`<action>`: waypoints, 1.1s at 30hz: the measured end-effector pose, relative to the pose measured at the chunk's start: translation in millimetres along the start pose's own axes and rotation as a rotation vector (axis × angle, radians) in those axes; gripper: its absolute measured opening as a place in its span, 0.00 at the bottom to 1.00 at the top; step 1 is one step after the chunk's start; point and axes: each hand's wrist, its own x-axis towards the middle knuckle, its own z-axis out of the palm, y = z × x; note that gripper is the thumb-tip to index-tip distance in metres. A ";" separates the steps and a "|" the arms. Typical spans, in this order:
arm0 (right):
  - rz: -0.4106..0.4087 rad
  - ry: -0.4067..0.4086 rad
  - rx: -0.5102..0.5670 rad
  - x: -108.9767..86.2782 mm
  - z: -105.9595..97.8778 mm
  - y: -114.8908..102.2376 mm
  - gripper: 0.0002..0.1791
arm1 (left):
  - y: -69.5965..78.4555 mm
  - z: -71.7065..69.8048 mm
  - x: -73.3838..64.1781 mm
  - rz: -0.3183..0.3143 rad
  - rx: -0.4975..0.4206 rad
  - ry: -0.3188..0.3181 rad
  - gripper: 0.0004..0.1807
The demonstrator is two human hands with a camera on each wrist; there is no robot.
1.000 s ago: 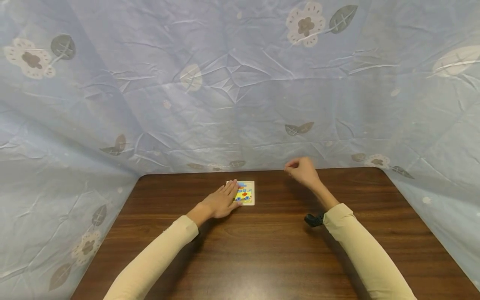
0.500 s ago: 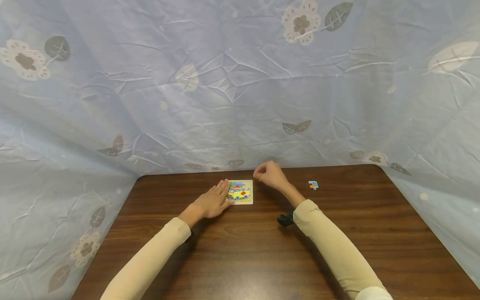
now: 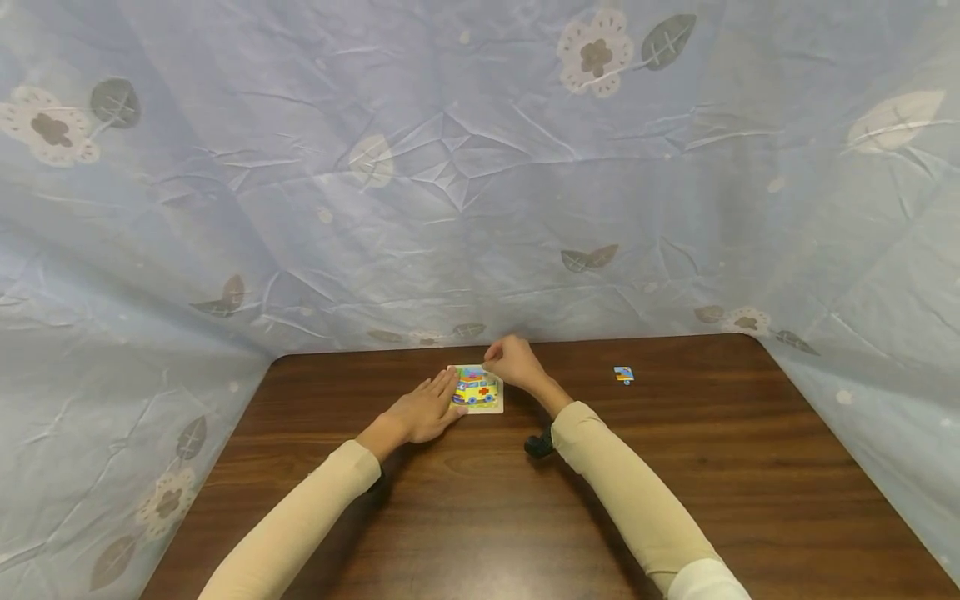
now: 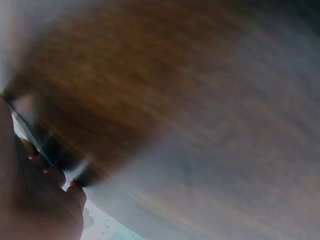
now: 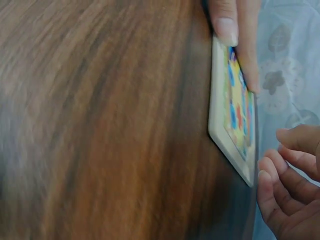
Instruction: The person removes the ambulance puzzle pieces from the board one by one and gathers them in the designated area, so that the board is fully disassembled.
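Observation:
A small square puzzle [image 3: 480,400] with a pale frame and a yellow ambulance picture lies near the table's back edge. My left hand [image 3: 423,414] rests flat over its left side, fingers straight; its fingers also show over the puzzle [image 5: 240,115] in the right wrist view. My right hand [image 3: 517,364] is at the puzzle's upper right corner, thumb and fingers bent toward each other. In the right wrist view the right hand [image 5: 295,190] appears just beside the frame's corner; whether a small piece is between its fingertips cannot be made out.
A loose blue and orange puzzle piece [image 3: 624,375] lies on the brown wooden table [image 3: 480,517], right of the puzzle. A floral cloth [image 3: 465,208] hangs behind the table and at both sides. The left wrist view is blurred.
My right hand has moved left from the table's right side to the puzzle, uncovering the loose piece. My left hand stays on the puzzle, shifted slightly left so more of the picture shows.

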 end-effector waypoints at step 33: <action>0.050 -0.030 -0.111 5.4 26.8 -10.7 0.11 | -0.8 1.0 0.7 0.009 0.012 0.000 0.39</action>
